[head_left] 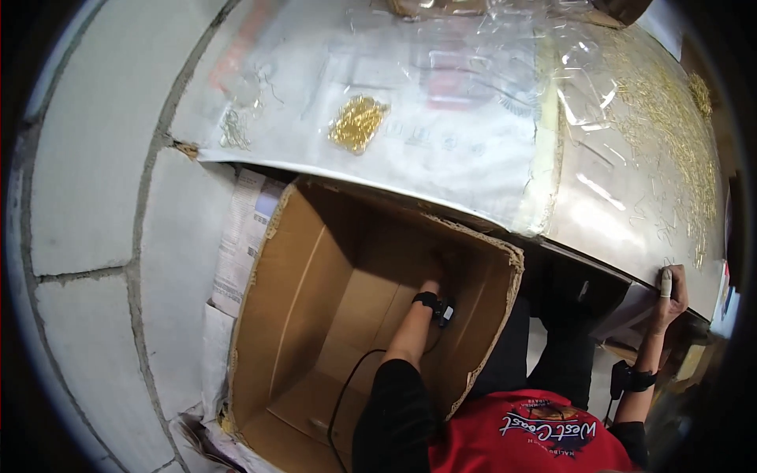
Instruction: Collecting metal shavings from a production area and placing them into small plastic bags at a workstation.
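Our left hand (436, 277) reaches deep into the open cardboard box (315, 315) beside the tabletop (473, 158); shadow hides its grip, so we cannot tell whether it clasps anything. Our right hand (669, 296) rests on the tabletop's near edge, fingers curled over it, one tip capped white. Further out lie a gold pile (358, 122) and scattered gold pieces (670, 126) on clear plastic.

Box (315, 315) below table (441, 150), seemingly
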Available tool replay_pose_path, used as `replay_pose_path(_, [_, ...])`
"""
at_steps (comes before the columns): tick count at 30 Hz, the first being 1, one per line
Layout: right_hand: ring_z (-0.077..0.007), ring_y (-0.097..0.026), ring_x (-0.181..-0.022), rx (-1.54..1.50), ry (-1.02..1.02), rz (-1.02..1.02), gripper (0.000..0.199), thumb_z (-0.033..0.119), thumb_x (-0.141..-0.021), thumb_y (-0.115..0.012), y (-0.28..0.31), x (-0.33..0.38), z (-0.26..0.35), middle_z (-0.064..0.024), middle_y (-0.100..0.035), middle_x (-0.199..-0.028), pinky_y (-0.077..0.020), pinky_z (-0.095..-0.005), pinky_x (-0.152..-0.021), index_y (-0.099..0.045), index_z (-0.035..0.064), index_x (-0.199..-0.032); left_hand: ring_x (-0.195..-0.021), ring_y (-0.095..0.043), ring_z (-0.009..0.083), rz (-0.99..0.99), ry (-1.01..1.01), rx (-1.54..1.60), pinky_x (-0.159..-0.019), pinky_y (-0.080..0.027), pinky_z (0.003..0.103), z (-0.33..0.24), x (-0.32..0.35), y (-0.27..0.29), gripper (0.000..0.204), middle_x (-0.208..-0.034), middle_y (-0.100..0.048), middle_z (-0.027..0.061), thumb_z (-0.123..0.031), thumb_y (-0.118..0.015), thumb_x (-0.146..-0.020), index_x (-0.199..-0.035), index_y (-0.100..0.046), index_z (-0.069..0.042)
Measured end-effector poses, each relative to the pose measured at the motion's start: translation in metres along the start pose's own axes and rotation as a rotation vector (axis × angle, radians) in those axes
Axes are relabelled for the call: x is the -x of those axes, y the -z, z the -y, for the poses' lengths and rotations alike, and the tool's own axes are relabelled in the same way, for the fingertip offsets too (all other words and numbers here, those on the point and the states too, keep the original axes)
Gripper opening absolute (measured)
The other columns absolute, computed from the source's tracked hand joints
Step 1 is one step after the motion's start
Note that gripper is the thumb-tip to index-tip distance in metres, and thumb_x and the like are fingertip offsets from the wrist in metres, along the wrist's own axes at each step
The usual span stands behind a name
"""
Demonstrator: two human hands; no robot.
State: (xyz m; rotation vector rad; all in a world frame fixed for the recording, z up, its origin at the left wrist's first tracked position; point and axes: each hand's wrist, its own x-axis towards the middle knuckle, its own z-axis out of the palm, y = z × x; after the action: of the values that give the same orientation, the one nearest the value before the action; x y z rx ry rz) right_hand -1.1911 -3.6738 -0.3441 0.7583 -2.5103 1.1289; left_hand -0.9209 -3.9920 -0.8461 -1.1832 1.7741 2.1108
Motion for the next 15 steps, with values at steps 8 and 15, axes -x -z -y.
replay_pose_path(8, [-0.0124, -0.043, -0.066, -0.007, 0.1, -0.087, 0.003, 0.002, -0.081, -0.054, 0.002, 0.0, 0.0, -0.0044, -0.045, -0.073, -0.034, -0.0214, -0.06, -0.053, -0.0009, -0.082, -0.062, -0.062, 0.0172, -0.414, -0.137, -0.15, -0.051, -0.049, 0.03, -0.272, 0.138, 0.086, 0.014, -0.067, -0.061, 0.012, -0.007, -0.052, -0.081, -0.085, -0.06, 0.002])
replay_pose_path(15, [-0.0151, -0.044, -0.061, -0.085, 0.131, -0.108, 0.004, -0.001, -0.077, -0.056, -0.011, -0.011, 0.023, -0.0066, -0.045, -0.068, -0.0343, -0.0236, -0.056, -0.053, -0.001, -0.08, -0.062, -0.058, 0.0121, -0.773, -0.767, 0.118, -0.046, -0.047, 0.022, -0.466, 0.262, 0.127, 0.019, -0.079, -0.059, 0.0081, -0.015, -0.051, -0.09, -0.097, -0.056, 0.002])
